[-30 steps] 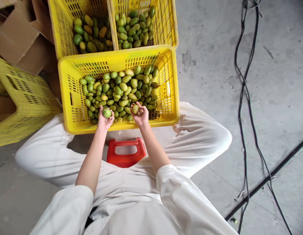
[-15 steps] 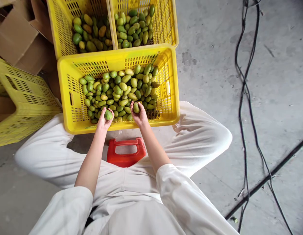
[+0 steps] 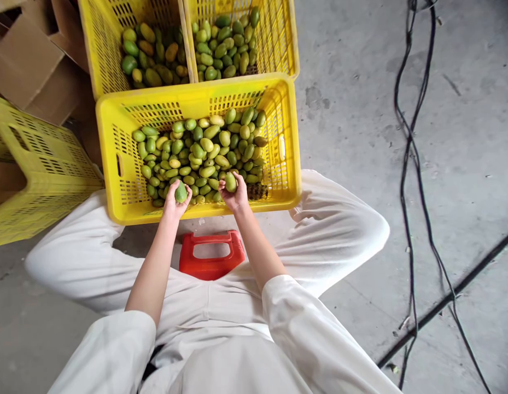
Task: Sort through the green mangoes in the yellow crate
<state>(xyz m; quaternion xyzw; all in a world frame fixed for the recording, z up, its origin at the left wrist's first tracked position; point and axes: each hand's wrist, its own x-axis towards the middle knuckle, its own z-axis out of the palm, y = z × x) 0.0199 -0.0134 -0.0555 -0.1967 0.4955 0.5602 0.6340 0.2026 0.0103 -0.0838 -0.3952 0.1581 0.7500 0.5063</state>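
Note:
Low over the near side of a yellow plastic crate (image 3: pixel 296 164), my left hand (image 3: pixel 171 207) has its fingers closed round a green mango (image 3: pixel 180 192). To its right, my right hand (image 3: pixel 239 200) grips another mango (image 3: pixel 231 183), yellowish green, with its fingers and thumb at the sides. Both hands are palm up and a little apart. Beneath and beyond them, a pile of small green and yellowish mangoes (image 3: pixel 206 145) covers most of the crate's bottom.
Two more yellow crates (image 3: pixel 190 41) with mangoes stand behind, side by side. Another crate (image 3: pixel 52 150) leans at the left, near brown cardboard boxes (image 3: pixel 28 60). A red plastic stool (image 3: pixel 212 268) is between the legs. Black cables (image 3: pixel 409 137) run over the concrete floor at the right.
Both mangoes have turned slightly within my fingers, and the one in my right hand shows a different side. My arms and the crates are almost where they were.

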